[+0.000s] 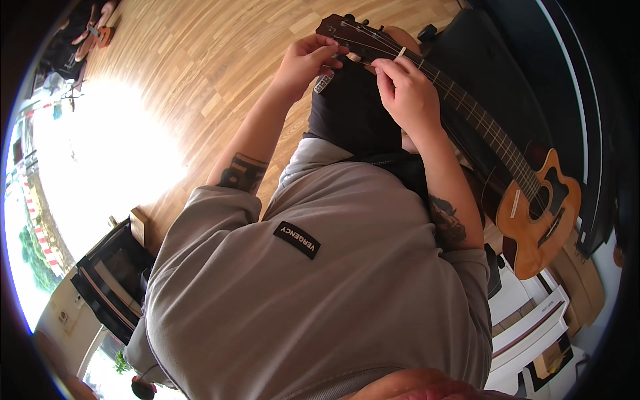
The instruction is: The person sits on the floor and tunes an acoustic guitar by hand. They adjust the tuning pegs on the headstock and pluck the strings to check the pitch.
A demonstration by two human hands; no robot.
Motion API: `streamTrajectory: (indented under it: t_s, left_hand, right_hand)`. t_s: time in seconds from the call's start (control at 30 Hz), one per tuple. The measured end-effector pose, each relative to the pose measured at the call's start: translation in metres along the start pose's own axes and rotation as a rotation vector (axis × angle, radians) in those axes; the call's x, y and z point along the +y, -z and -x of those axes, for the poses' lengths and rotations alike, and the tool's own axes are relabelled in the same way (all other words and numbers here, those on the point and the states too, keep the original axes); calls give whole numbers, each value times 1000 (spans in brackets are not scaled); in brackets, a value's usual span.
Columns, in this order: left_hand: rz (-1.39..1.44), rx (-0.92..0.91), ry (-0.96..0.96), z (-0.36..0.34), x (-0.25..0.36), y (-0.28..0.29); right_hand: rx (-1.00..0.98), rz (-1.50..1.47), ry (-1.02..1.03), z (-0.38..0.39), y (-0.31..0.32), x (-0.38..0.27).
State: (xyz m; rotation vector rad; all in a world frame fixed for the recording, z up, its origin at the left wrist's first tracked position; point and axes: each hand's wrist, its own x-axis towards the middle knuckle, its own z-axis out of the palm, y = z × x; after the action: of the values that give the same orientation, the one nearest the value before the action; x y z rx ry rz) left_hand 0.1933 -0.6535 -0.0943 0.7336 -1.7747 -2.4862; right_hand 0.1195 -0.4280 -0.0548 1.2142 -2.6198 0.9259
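Head view, ukulele point(467, 127), wooden floor point(200, 60), white boxes point(533, 320)

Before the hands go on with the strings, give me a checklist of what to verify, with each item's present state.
1. Ukulele supported: ok, it lies across the lap, body to the right, headstock away from the person.
2. Left hand at the headstock: ok, fingers pinch beside the nut end.
3. Right hand on the neck: ok, fingertips touch the strings near the first frets.
4. Which string is pinched: cannot tell, too fine.
5. Small grey object under the left hand: cannot tell what it is or whether it is held.
6. Strings all seated: cannot tell.
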Motion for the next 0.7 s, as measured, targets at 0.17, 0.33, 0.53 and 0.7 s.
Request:
streamTrajectory:
  t_s: [0.17,0.33,0.53,0.7]
  left_hand:
    - [22,13,-17,-12,-10,7]
    - [4,-21,29,-13,-13,4]
    - [-63,26,69,-14,-11,-5]
    - [-71,132,0,-19,-16,-15]
  right_hand:
    - [36,-36,-16,4,-1,2]
    - [170,-3,45,4,-6,10]
    - [87,103,191,-5,-7,0]
    - [76,140,252,-8,-19,5]
